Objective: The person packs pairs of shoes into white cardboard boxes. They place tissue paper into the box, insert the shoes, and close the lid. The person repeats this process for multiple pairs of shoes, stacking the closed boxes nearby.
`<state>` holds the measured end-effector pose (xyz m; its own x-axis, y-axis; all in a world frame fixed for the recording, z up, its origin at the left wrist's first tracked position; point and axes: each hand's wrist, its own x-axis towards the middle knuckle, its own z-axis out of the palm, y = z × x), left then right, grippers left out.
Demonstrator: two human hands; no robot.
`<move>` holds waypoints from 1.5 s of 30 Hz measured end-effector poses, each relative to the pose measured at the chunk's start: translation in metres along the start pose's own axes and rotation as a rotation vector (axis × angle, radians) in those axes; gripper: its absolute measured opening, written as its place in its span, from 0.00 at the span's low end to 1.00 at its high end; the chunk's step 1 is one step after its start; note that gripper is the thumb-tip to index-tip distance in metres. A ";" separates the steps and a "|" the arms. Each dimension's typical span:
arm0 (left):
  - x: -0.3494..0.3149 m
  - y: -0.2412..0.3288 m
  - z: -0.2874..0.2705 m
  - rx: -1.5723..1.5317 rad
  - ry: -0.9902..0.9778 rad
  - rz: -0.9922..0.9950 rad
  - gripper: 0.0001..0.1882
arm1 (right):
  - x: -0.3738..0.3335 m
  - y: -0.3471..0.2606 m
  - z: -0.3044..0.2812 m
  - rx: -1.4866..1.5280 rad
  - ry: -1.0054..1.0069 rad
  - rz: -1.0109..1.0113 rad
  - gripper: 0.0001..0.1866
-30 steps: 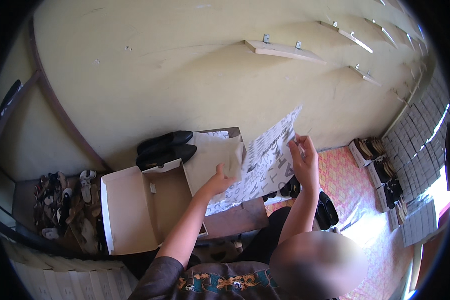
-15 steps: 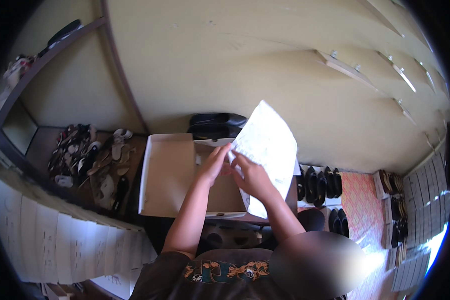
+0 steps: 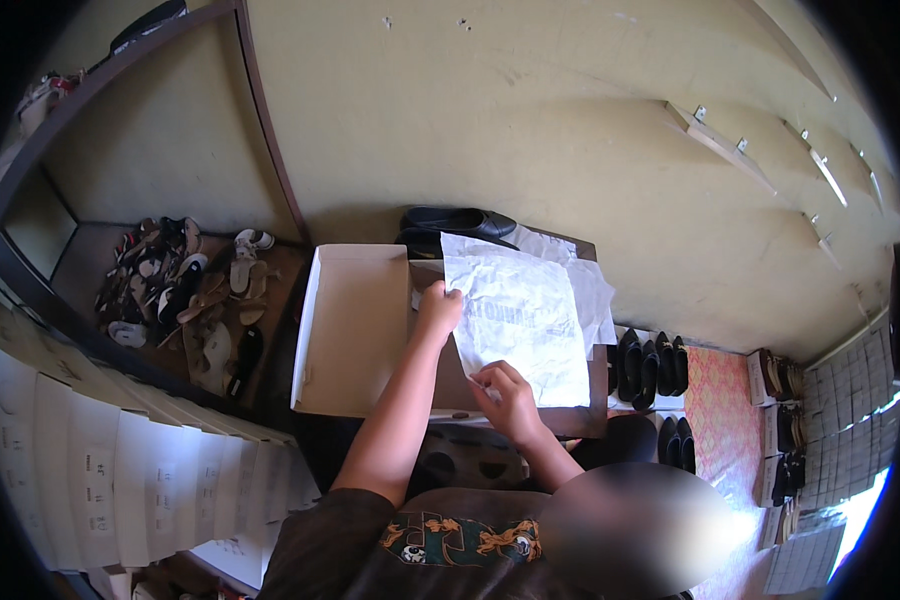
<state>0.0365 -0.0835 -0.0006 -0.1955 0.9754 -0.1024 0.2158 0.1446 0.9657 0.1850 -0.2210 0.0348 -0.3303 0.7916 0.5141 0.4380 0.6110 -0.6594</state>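
Observation:
A crumpled white sheet of wrapping paper (image 3: 520,320) with faint print is spread out in front of me. My left hand (image 3: 438,312) is closed on its left edge. At the lower left corner, my right hand (image 3: 508,400) pinches the paper between thumb and fingers. Beneath it lies an open cardboard shoebox; its shallow left half (image 3: 355,330) shows bare inside, while the other half is mostly hidden by the sheet and my left forearm. A second white paper (image 3: 595,295) sticks out past the right edge of the first.
Black shoes (image 3: 460,220) sit behind the box on the dark table (image 3: 598,400). Piled sandals (image 3: 210,310) fill a shelf at left, above stacked white boxes (image 3: 120,480). More black shoes (image 3: 650,370) stand on boxes at right, beside a patterned red floor (image 3: 720,400).
The paper has come down from a raised, tilted position and now lies flatter over the box's right part. My hands have moved apart, the right one toward me.

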 end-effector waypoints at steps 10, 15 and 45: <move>-0.003 -0.013 0.013 0.064 0.035 -0.009 0.13 | -0.010 -0.002 0.006 0.107 -0.156 0.296 0.06; -0.009 -0.010 0.015 0.168 0.058 0.005 0.14 | -0.017 0.001 0.010 0.099 -0.104 0.134 0.04; -0.016 -0.021 0.015 0.104 -0.337 -0.259 0.17 | -0.094 0.146 -0.132 0.851 0.378 1.142 0.17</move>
<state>0.0497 -0.0996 -0.0226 0.0639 0.9022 -0.4265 0.2990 0.3904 0.8707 0.3903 -0.2072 -0.0366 0.1405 0.8694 -0.4737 -0.3514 -0.4035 -0.8448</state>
